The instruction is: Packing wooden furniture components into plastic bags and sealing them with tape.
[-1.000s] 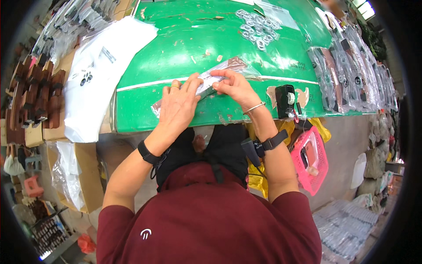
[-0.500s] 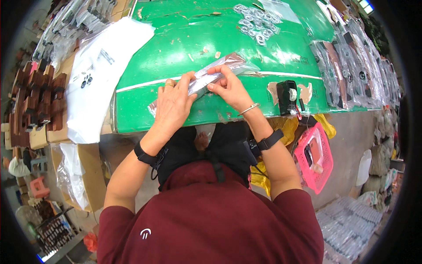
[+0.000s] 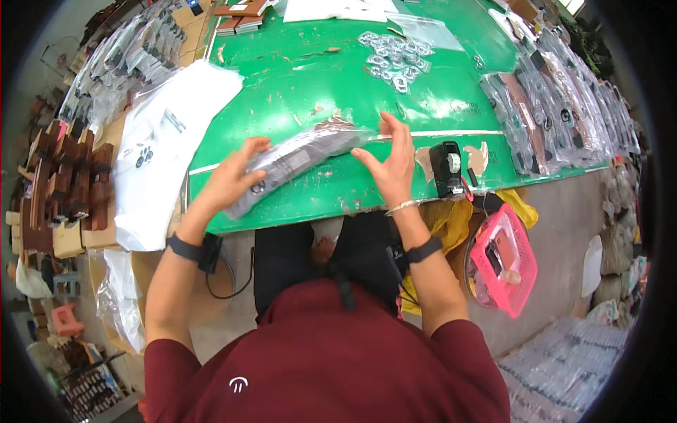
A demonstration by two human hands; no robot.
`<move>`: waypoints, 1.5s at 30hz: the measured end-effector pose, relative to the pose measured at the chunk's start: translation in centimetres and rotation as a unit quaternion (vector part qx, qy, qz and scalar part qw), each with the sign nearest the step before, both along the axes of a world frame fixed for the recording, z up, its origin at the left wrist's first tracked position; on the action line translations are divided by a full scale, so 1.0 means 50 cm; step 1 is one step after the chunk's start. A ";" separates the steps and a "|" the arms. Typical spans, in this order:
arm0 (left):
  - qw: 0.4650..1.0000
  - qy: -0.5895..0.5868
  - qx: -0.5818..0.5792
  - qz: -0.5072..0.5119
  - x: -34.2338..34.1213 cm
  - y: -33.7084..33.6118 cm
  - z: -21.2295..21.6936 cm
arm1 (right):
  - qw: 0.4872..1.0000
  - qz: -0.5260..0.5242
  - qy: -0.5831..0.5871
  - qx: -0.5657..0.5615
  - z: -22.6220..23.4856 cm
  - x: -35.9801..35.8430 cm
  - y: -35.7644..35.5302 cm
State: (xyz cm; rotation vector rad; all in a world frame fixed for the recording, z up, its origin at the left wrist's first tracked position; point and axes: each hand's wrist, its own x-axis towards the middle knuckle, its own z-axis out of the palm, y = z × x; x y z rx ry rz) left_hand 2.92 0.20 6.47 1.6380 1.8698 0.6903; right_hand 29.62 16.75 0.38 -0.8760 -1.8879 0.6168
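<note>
A long clear plastic bag [image 3: 300, 161] with dark and brown contents lies aslant on the green tabletop, its right end farther from me. At its left end is my left hand [image 3: 229, 180], fingers and thumb apart. The thumb overlaps the plastic; whether it presses on it I cannot tell. Just past the bag's right end my right hand [image 3: 391, 162] hovers, thumb and fingers spread, with nothing in it. Inside the bag a small round dark piece shows near my left thumb.
A black tape dispenser [image 3: 446, 169] stands right of my right hand. Small ring-shaped packets [image 3: 395, 56] lie farther back. Filled bags [image 3: 543, 120] line the right side. White plastic sheeting [image 3: 169, 134] and stacked brown wooden pieces [image 3: 67, 183] are at left. A pink basket [image 3: 504, 261] sits below the table edge.
Both hands have let go of the bag and moved apart, left hand to the left, right hand to the right. The bag now lies with its printed, dark side showing.
</note>
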 end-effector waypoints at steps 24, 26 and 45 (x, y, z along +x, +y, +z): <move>0.964 0.244 0.106 0.004 0.081 -0.035 0.013 | 0.901 0.140 0.186 -0.366 -0.128 -0.050 0.065; 0.929 0.338 0.147 -0.021 0.105 0.024 0.018 | 0.911 0.142 0.186 -0.340 -0.139 -0.042 0.072; 0.949 0.190 0.242 0.068 0.198 0.141 -0.074 | 0.931 0.156 0.062 -0.324 -0.116 -0.054 0.107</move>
